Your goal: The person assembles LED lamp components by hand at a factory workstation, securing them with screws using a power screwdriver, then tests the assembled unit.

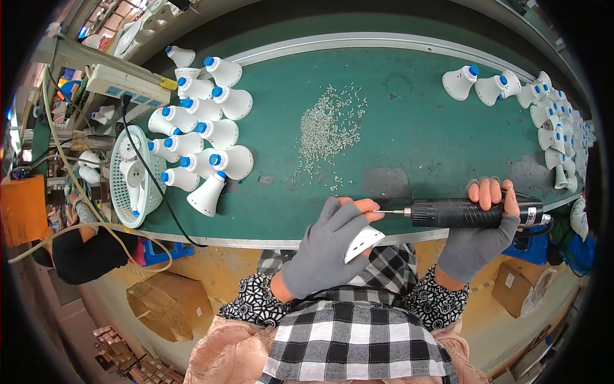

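Observation:
My left hand (329, 246), in a grey fingerless glove, is closed round a white cone-shaped part (364, 243) at the table's front edge. Its thumb and index fingertips are at the tip of the driver's bit. My right hand (483, 230), gloved the same way, wraps round a black electric screwdriver (441, 213) lying level and pointing left. The bit's tip touches or nearly touches the left fingertips; any screw there is too small to make out. Beyond my hands, a loose pile of small screws (323, 131) is spread on the green table (275, 128).
Several white cones with blue tips (233, 102) stand at the left, and more (460, 83) at the right. A pale basket (155, 198) holds white parts at the left edge. A black cable (153, 182) crosses it. Cardboard boxes (169, 304) are on the floor.

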`<state>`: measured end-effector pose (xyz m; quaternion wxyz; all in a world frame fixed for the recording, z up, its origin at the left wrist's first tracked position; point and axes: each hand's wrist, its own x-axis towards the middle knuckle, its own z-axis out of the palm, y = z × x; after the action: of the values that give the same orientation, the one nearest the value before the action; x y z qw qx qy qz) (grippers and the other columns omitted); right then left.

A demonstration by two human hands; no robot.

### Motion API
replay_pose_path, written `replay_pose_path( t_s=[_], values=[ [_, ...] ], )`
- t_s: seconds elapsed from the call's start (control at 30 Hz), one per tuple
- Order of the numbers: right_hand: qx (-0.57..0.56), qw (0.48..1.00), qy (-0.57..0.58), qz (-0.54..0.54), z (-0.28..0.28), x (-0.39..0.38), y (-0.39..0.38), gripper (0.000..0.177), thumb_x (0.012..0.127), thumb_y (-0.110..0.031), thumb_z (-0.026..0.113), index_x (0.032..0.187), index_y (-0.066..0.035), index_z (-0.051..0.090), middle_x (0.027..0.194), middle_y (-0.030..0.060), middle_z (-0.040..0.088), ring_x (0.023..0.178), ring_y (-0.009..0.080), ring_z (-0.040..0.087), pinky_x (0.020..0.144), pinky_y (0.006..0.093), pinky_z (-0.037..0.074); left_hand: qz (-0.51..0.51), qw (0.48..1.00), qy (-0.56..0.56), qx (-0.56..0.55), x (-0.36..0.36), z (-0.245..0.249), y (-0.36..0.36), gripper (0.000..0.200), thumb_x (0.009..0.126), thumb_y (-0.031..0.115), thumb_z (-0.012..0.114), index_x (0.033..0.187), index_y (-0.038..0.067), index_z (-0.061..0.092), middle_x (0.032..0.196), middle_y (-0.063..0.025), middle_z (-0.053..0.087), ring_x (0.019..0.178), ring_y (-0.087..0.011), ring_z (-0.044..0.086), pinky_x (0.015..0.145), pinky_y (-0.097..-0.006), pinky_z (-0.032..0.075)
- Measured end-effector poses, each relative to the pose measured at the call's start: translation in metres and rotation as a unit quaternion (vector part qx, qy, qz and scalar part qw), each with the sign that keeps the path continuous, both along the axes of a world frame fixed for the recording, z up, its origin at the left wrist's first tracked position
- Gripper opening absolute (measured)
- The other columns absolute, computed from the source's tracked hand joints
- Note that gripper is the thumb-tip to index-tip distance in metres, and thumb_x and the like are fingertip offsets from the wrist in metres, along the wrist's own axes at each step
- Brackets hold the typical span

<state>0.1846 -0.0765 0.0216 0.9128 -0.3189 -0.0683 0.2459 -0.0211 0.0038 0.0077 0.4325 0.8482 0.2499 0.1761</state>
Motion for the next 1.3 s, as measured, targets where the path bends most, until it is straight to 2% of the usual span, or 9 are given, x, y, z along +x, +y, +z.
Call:
replay_pose_path(
  t_s=[0.2, 0.4, 0.5, 0.6, 0.7, 0.87, 1.0, 1.03, 1.3],
  values=[
    [0.013, 0.998, -0.061, 0.017, 0.009, -0.006, 0.001, 0.016, 0.091, -0.012, 0.053, 0.104, -0.005, 0.047, 0.077, 0.0011, 0.040, 0.066, 0.0117, 0.044, 0.068, 0.0298, 0.038, -0.012, 1.000, 0.009, 0.017, 0.000, 0.000, 0.000, 0.049, 0.069, 0.005, 0.071, 0.117, 0.006, 0.061, 0.122, -0.0106, 0.055, 0.105, -0.0344, 0.051, 0.089, -0.0413, 0.048],
    [0.069, 0.991, -0.106, 0.052, 0.011, -0.008, 0.001, 0.020, 0.089, -0.012, 0.053, 0.107, -0.006, 0.046, 0.077, 0.0016, 0.042, 0.063, 0.0118, 0.046, 0.067, 0.0297, 0.039, -0.025, 0.999, 0.006, -0.026, 0.000, 0.002, 0.002, 0.047, 0.070, 0.008, 0.072, 0.116, 0.007, 0.062, 0.122, -0.0112, 0.055, 0.107, -0.0329, 0.053, 0.090, -0.0405, 0.047],
    [0.063, 0.992, -0.106, 0.031, 0.011, -0.007, -0.001, 0.022, 0.089, -0.013, 0.054, 0.109, -0.006, 0.046, 0.077, 0.0017, 0.043, 0.063, 0.0119, 0.046, 0.067, 0.0304, 0.039, -0.011, 0.993, -0.020, -0.118, 0.000, 0.001, 0.005, 0.045, 0.072, 0.012, 0.072, 0.115, 0.007, 0.062, 0.124, -0.0108, 0.055, 0.110, -0.0290, 0.053, 0.090, -0.0368, 0.047],
    [0.072, 0.991, -0.109, 0.001, 0.016, -0.004, -0.010, 0.023, 0.090, -0.014, 0.055, 0.109, -0.006, 0.045, 0.075, 0.0016, 0.043, 0.063, 0.0122, 0.047, 0.067, 0.0310, 0.040, 0.043, 0.983, -0.050, -0.170, -0.001, -0.013, 0.004, 0.042, 0.073, 0.016, 0.073, 0.112, 0.006, 0.062, 0.117, -0.0085, 0.058, 0.106, -0.0207, 0.056, 0.087, -0.0315, 0.047],
    [0.082, 0.985, -0.148, -0.010, 0.021, -0.006, -0.022, 0.022, 0.091, -0.016, 0.055, 0.107, -0.005, 0.045, 0.073, 0.0014, 0.043, 0.063, 0.0126, 0.048, 0.067, 0.0308, 0.040, 0.137, 0.920, -0.002, -0.368, 0.000, -0.016, -0.002, 0.039, 0.075, 0.018, 0.074, 0.110, 0.006, 0.062, 0.108, -0.0060, 0.060, 0.100, -0.0135, 0.057, 0.084, -0.0282, 0.048],
    [0.037, 0.982, -0.180, -0.037, 0.027, -0.026, -0.036, 0.025, 0.089, -0.015, 0.060, 0.104, -0.007, 0.041, 0.072, 0.0032, 0.045, 0.059, 0.0160, 0.051, 0.065, 0.0326, 0.044, 0.161, 0.914, 0.001, -0.372, 0.006, -0.020, -0.009, 0.037, 0.076, 0.019, 0.074, 0.108, 0.006, 0.062, 0.100, -0.0044, 0.061, 0.092, -0.0111, 0.059, 0.081, -0.0269, 0.048],
    [0.035, 0.985, -0.167, -0.006, 0.025, -0.036, -0.040, 0.031, 0.087, -0.013, 0.065, 0.104, -0.008, 0.040, 0.074, 0.0048, 0.048, 0.059, 0.0180, 0.054, 0.065, 0.0341, 0.046, 0.167, 0.919, -0.013, -0.356, 0.007, -0.020, -0.012, 0.036, 0.077, 0.018, 0.074, 0.108, 0.006, 0.062, 0.098, -0.0044, 0.062, 0.090, -0.0112, 0.059, 0.079, -0.0270, 0.048],
    [0.000, 0.984, -0.179, 0.011, 0.025, -0.038, -0.044, 0.035, 0.085, -0.013, 0.070, 0.104, -0.010, 0.040, 0.076, 0.0057, 0.050, 0.060, 0.0196, 0.056, 0.066, 0.0358, 0.046, 0.165, 0.920, -0.013, -0.354, 0.007, -0.021, -0.014, 0.035, 0.077, 0.018, 0.074, 0.108, 0.006, 0.061, 0.098, -0.0044, 0.062, 0.090, -0.0112, 0.059, 0.079, -0.0270, 0.048],
    [-0.059, 0.982, -0.178, 0.040, 0.028, -0.045, -0.049, 0.041, 0.083, -0.018, 0.074, 0.104, -0.013, 0.039, 0.077, 0.0051, 0.051, 0.060, 0.0204, 0.056, 0.068, 0.0391, 0.045, 0.166, 0.934, -0.010, -0.315, 0.010, -0.022, -0.016, 0.034, 0.076, 0.017, 0.074, 0.106, 0.006, 0.061, 0.098, -0.0044, 0.060, 0.089, -0.0117, 0.058, 0.078, -0.0269, 0.048]
  ],
)
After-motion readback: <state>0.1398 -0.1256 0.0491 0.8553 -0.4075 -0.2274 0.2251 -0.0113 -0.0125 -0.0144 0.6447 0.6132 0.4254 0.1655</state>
